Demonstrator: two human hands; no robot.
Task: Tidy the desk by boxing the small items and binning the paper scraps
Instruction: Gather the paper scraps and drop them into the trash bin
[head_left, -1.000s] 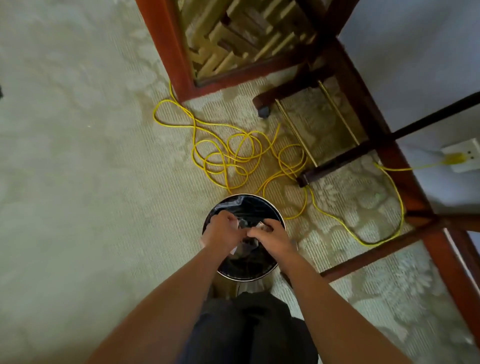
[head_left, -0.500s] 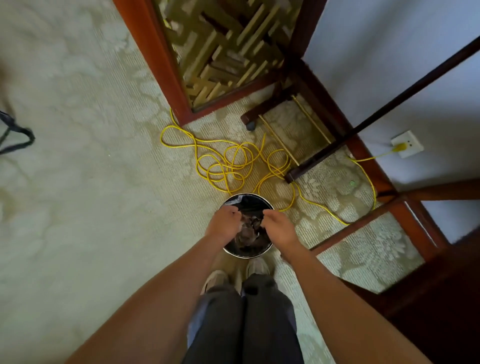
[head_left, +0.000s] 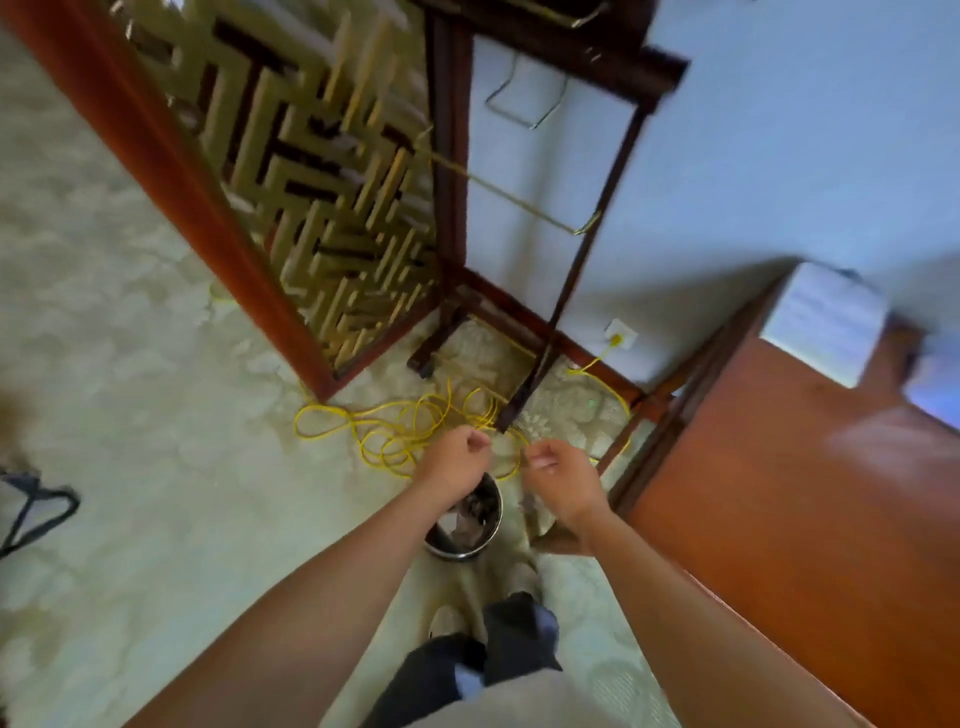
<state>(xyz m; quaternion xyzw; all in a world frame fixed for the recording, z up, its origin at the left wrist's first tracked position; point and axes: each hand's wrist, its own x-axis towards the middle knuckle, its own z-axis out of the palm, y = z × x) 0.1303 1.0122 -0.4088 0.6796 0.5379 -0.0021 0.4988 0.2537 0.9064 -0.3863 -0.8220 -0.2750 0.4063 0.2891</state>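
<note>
A small round metal bin (head_left: 488, 538) with a dark liner stands on the carpet in front of my feet, and crumpled paper scraps (head_left: 460, 522) lie inside it. My left hand (head_left: 457, 462) hovers above the bin's far rim, fingers curled in, with nothing visible in it. My right hand (head_left: 563, 480) is level with it just to the right, also curled and with nothing in it. The two hands are a short gap apart. The wooden desk (head_left: 779, 509) fills the right side, and a white box (head_left: 826, 322) sits at its far corner.
A tangled yellow cable (head_left: 395, 431) lies on the carpet beyond the bin and runs to a wall socket (head_left: 621, 335). A red-framed lattice screen (head_left: 322, 182) and a dark frame leg (head_left: 545, 364) stand behind it. A black strap (head_left: 36, 509) lies at far left.
Both hands have risen out of the bin and moved apart, and the paper scraps now lie in the bin. The view has lifted, bringing the desk and white box into sight.
</note>
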